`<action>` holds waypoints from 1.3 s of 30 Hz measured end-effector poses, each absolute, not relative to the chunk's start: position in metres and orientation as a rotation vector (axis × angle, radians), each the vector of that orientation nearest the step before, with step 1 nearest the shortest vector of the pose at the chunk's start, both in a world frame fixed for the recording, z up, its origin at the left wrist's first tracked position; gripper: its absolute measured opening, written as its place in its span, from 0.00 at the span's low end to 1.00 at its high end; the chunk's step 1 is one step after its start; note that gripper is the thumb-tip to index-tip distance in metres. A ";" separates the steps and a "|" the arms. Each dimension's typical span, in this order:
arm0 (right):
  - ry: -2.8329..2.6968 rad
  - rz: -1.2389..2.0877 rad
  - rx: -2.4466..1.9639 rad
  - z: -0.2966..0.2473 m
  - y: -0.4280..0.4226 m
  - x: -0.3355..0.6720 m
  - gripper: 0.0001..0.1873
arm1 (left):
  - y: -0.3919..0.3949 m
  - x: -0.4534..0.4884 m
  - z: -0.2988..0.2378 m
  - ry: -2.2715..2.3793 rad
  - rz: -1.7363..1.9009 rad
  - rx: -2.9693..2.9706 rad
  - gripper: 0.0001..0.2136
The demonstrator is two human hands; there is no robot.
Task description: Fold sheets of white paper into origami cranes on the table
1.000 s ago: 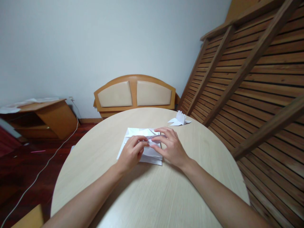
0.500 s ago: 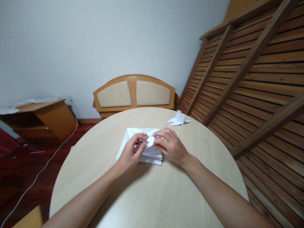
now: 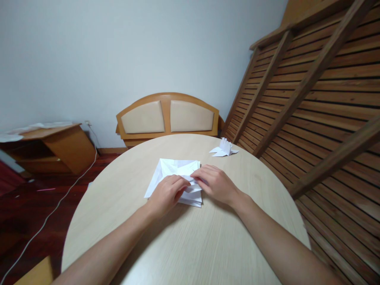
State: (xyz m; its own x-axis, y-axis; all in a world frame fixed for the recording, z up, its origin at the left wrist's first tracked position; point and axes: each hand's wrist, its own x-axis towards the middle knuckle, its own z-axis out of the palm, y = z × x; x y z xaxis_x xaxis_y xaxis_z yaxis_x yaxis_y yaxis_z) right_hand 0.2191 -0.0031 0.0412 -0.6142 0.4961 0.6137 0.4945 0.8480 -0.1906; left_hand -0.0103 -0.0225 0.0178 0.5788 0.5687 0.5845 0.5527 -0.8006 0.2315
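A small folded piece of white paper [image 3: 193,189] is pinched between my two hands, partly hidden by the fingers. My left hand [image 3: 170,192] is closed on its left side, thumb tucked beneath the fingers. On its right side, my right hand [image 3: 215,181] grips with thumb and fingertips together. Under both hands lies a stack of white paper sheets [image 3: 170,166], with creases showing on the top one. Farther back on the right, a folded white paper figure [image 3: 223,148] with pointed flaps stands apart from my hands.
The round pale wooden table [image 3: 184,249] carries all the paper. Beyond it stands a headboard [image 3: 168,114] with two cream panels. A slatted wooden frame [image 3: 314,95] leans along the right. At left are a wooden desk [image 3: 65,148] and a white cable [image 3: 56,208] on the floor.
Both hands have moved slightly nearer to me with the folded paper and closed more tightly around it. More of the creased top sheet shows behind them. The paper figure has stayed put.
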 end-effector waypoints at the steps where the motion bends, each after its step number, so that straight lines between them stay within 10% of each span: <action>1: -2.352 0.047 -0.735 0.041 -0.002 0.221 0.10 | -0.022 -0.010 0.018 0.952 1.018 2.830 0.09; 39: -2.269 0.302 -0.882 0.031 0.002 0.227 0.17 | -0.023 -0.013 0.028 0.866 0.942 3.245 0.11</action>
State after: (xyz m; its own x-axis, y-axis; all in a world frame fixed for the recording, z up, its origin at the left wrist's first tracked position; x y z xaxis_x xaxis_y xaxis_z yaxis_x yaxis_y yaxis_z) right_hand 0.2273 0.0015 0.0306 -0.5429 0.6678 0.5093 0.5112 0.7439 -0.4305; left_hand -0.0126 -0.0232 0.0275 0.7387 0.3566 0.5720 0.5400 -0.8209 -0.1856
